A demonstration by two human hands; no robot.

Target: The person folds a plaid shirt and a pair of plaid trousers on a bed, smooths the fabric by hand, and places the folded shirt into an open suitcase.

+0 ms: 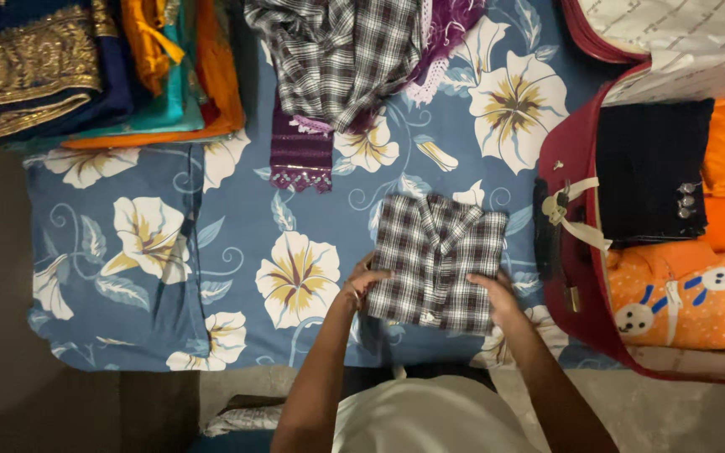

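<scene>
Both hands grip a folded checked shirt (438,260) lying on the flowered blue bedsheet (237,210): the left hand (364,283) clamps its left edge, the right hand (497,295) its lower right corner. Just right of the shirt, an open red suitcase (565,252) holds a dark folded garment (652,168) and an orange cloth with white rabbit figures (681,298). Above the shirt lies another checked garment (337,59) over a purple lace-edged cloth (299,155). A stack of folded clothes (86,67) sits at the upper left.

One head-worn camera looks straight down, fairly close, over the flowered bedsheet (237,201).
</scene>
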